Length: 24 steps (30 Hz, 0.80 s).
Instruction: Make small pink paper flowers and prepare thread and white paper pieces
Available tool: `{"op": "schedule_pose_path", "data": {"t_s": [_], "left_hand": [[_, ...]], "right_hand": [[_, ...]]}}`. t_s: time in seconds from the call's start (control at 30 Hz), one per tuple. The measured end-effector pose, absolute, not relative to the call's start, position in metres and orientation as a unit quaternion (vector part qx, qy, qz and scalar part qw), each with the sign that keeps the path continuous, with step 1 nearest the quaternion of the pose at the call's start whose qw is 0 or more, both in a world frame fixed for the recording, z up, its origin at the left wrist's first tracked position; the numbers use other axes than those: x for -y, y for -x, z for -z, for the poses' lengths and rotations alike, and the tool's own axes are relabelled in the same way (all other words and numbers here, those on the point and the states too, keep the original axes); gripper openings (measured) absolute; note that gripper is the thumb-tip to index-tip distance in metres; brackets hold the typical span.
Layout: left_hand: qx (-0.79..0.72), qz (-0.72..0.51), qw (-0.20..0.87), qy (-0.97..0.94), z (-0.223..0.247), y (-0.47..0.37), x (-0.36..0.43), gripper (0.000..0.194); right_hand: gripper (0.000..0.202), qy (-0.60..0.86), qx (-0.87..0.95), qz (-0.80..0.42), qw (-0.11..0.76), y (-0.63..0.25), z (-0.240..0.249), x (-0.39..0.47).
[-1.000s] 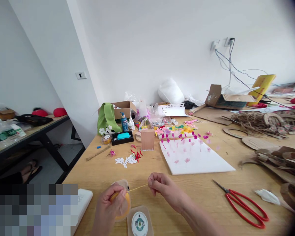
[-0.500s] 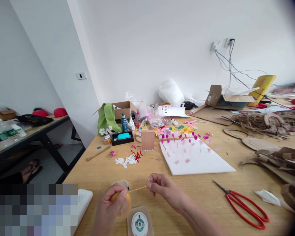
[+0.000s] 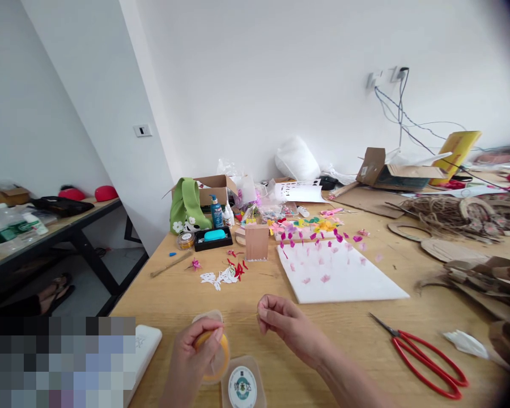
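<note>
My left hand [image 3: 195,351] is closed around the rim of a spool of yellow thread [image 3: 223,365], held upright above the table. To its right, my right hand [image 3: 283,317] is raised with thumb and forefinger pinched together. No thread shows clearly between the two hands, and what the right fingertips hold is too small to make out. Behind the spool lies a small clear plastic case [image 3: 210,315], partly hidden by my left hand. Just below the spool is a clear lid with a round white-and-green label [image 3: 242,387].
Red-handled scissors [image 3: 425,362] lie on the right. A white foam board [image 3: 344,283] carries purple and pink petals. White and red small pieces [image 3: 225,276] are scattered near an upright wooden block [image 3: 257,243]. A white box [image 3: 147,345] stands at the left edge.
The yellow thread stretched taut between my hands is no longer visible. My right hand has risen slightly and stays pinched; the left still grips the spool.
</note>
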<state>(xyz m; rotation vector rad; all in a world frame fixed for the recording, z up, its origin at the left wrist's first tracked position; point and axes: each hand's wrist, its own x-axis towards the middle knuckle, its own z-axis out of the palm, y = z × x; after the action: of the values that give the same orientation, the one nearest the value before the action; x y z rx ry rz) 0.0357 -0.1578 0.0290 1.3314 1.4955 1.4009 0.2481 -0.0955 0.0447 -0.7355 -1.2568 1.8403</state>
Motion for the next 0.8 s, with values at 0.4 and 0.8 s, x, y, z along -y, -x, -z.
{"op": "schedule_pose_path", "data": {"t_s": [0.4,0.8], "left_hand": [[-0.533,-0.519,0.403,-0.533,-0.023,-0.040,0.159,0.032],[-0.562,-0.498,0.338,-0.567,-0.036,-0.040,0.162,0.025]], "right_hand": [[0.020,0.144,0.337,-0.828,0.424,-0.250,-0.051,0.098],[0.016,0.131,0.326,-0.829,0.436,-0.250,-0.046,0.094]]}}
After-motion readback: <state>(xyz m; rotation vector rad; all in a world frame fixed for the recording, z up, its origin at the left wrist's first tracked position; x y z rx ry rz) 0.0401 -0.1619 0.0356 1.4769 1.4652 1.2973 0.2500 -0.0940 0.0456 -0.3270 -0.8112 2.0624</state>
